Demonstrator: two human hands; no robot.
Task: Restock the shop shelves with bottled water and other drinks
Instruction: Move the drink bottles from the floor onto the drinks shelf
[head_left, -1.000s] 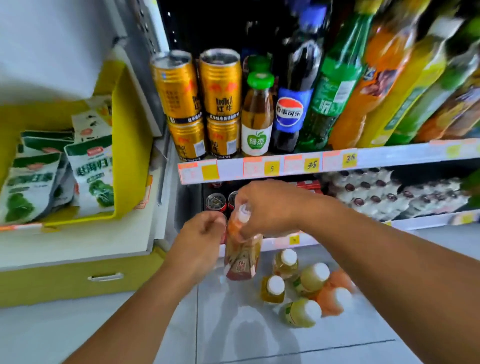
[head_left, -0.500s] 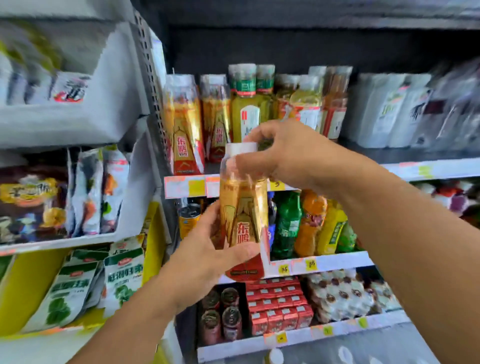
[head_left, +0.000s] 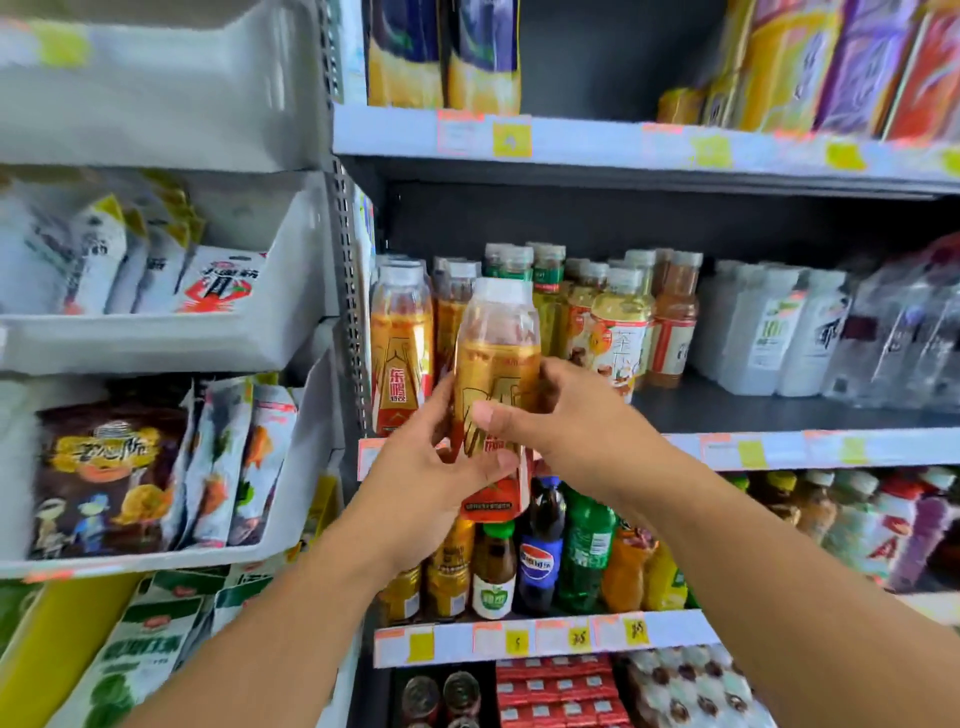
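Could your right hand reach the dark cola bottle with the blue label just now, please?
Probably not at once: the right hand is gripping the yellow energy-drink bottle with the left hand, though the dark cola bottle stands unobstructed just below.

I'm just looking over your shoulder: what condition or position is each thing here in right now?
Orange drink bottle: capped, upright, held in front of the shelf.
Left hand: gripping the bottle's lower part.
Right hand: gripping its middle.
Matching bottles: capped, standing on the shelf.
Middle shelf: bare patch at front, right of the bottles.

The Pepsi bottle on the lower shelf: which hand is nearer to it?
Left. The left hand sits just above-left of the Pepsi bottle, low on the held yellow bottle; the right hand grips higher.
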